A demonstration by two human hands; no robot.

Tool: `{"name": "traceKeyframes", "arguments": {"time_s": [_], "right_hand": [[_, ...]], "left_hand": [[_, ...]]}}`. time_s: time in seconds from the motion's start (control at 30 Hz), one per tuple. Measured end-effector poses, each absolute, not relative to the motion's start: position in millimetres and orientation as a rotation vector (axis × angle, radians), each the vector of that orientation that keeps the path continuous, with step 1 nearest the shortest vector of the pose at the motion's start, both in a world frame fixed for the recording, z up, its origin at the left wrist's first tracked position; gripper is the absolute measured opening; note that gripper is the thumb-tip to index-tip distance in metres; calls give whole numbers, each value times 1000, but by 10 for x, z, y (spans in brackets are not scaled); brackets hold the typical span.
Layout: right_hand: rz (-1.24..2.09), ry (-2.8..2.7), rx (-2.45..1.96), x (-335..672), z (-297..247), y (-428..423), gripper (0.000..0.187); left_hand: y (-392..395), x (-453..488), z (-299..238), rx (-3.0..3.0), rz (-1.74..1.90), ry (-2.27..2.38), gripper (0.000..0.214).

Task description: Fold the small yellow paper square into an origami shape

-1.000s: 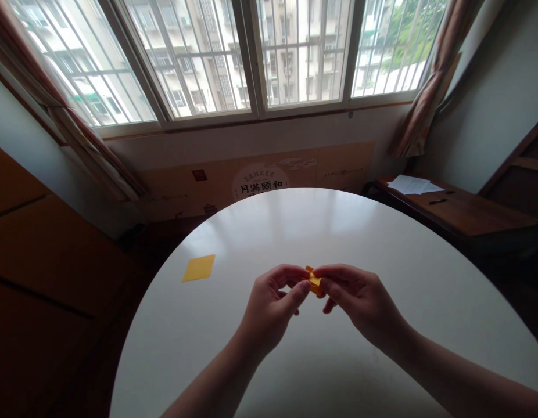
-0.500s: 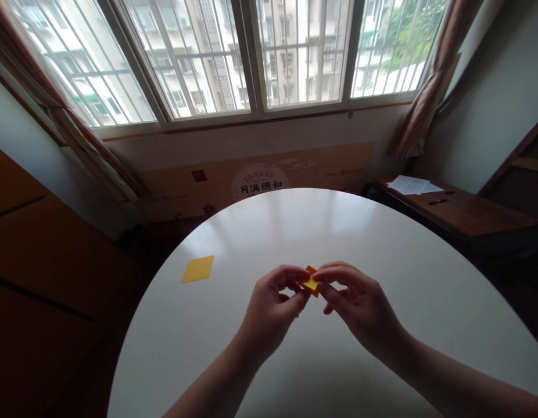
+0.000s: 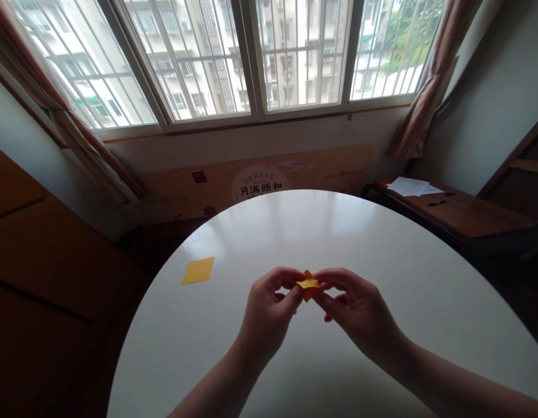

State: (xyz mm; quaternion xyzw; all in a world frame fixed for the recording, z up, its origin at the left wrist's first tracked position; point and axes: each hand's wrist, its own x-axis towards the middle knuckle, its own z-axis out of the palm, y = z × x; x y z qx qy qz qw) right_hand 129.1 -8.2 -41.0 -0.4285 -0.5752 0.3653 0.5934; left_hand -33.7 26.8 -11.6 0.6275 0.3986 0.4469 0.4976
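Observation:
A small folded piece of orange-yellow paper (image 3: 308, 284) is held above the round white table (image 3: 382, 273). My left hand (image 3: 271, 313) pinches its left side between thumb and forefinger. My right hand (image 3: 356, 307) pinches its right side the same way, the other fingers curled. The two hands meet fingertip to fingertip over the middle of the table. A flat yellow sheet of paper (image 3: 198, 270) lies on the table to the left, well away from both hands.
A dark wooden side table (image 3: 465, 212) with white papers (image 3: 411, 186) and a pen (image 3: 437, 202) stands at the right. Behind the round table a cardboard panel (image 3: 260, 177) leans on the wall under a barred window (image 3: 234, 58). Curtains hang at both sides.
The folded paper has been turned between my fingertips and now shows a flatter, wider face. Both hands stay in nearly the same spot.

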Motion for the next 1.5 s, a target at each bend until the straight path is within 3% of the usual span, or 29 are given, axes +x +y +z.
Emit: {"name": "traceKeyframes", "arguments": {"time_s": [0.6,1.5], "right_hand": [[1179,-1148,-861,1344,-408,-45,17],[1364,-1104,-832,1335,-374,-56,27]], "left_hand": [[269,-332,-108,1509,1177,997,22],[256,-366,-81,1500,1098,888,22]]}}
